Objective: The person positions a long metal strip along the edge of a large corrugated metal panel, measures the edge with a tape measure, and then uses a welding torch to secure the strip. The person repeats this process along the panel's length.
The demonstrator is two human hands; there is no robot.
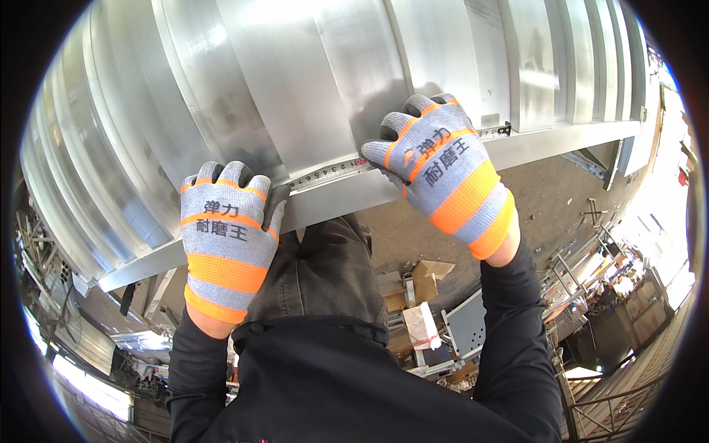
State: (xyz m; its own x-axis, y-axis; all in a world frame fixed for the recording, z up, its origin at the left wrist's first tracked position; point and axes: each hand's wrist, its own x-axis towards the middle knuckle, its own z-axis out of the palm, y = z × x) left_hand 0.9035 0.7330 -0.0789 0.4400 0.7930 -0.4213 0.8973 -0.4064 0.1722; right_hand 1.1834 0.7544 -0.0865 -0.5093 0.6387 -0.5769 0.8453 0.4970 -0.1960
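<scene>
A steel tape measure blade (pixel 329 173) lies along the front edge of a ribbed sheet-metal panel (pixel 293 88). My left hand (pixel 227 232), in a grey and orange knit glove with dark palm coating, is closed at the blade's left end, the thumb beside it. Any tape case there is hidden. Farther right, my right hand (pixel 443 166), gloved alike, grips the blade and the panel's edge with curled fingers. Beyond it the blade shows again, ending in a black hook (pixel 507 129) against a raised rib. Both gloves bear printed writing.
A flat metal rail (pixel 338 199) runs along the panel's near side, with support legs (pixel 612 166) below. On the concrete floor (pixel 432 227) lie opened cardboard boxes (pixel 429 277) and a grey perforated metal plate (pixel 467 326). Metal framing and clutter (pixel 604 271) stand behind at right.
</scene>
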